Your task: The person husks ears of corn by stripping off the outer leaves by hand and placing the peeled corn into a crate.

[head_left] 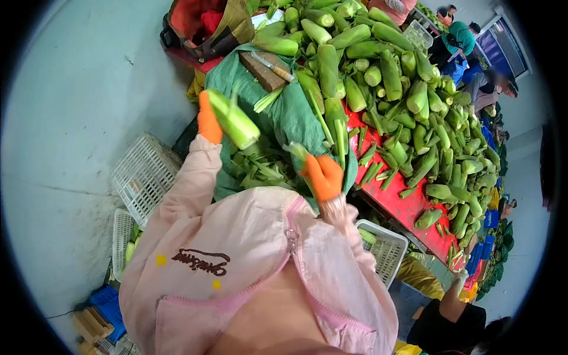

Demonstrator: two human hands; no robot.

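My left hand point(209, 120), in an orange glove, is closed around an ear of corn point(241, 127) in pale green husk, tilted with its cut end toward me. My right hand point(324, 178), also gloved in orange, is closed on a piece of corn husk point(297, 151), slightly blurred. Between the hands, a green sack point(236, 74) hangs with loose husk leaves point(263, 168) inside it. Just beyond, a knife point(273, 66) with a light handle rests on a wooden block point(260, 72).
Unhusked corn point(390, 77) is heaped across a red table point(390, 198) ahead and right. White crates point(145, 171) stand at my left, another crate point(390, 251) at my right. A brown bag point(234, 29) sits at the back left. Other people point(458, 41) work along the table.
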